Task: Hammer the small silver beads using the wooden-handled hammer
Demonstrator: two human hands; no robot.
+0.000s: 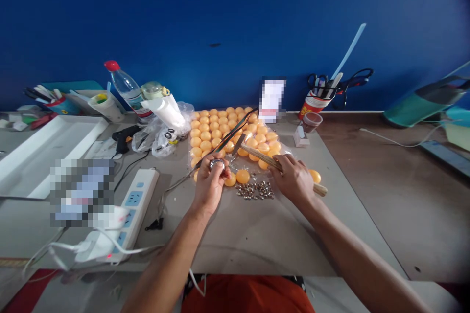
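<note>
My right hand (293, 176) is wrapped round the wooden handle of a hammer (262, 156), whose dark metal head points toward my left hand. My left hand (211, 181) is closed on a shiny round metal piece (217, 164); its exact kind is unclear. Beyond both hands, rows of orange balls (216, 133) lie in clear plastic. Loose orange balls (243, 176) sit between my hands, and another ball (315, 176) shows behind my right wrist. Nearer to me is a small heap of shiny metal bits (256, 190), too small to name surely.
To the left are a white power strip (137, 205) with plugs and cables, a black glue gun (125, 139), a white tray (69, 122) and a bottle (127, 88). A phone (271, 101) leans at the back. Rightward stand a red tool cup (316, 102) and a green bottle (414, 107).
</note>
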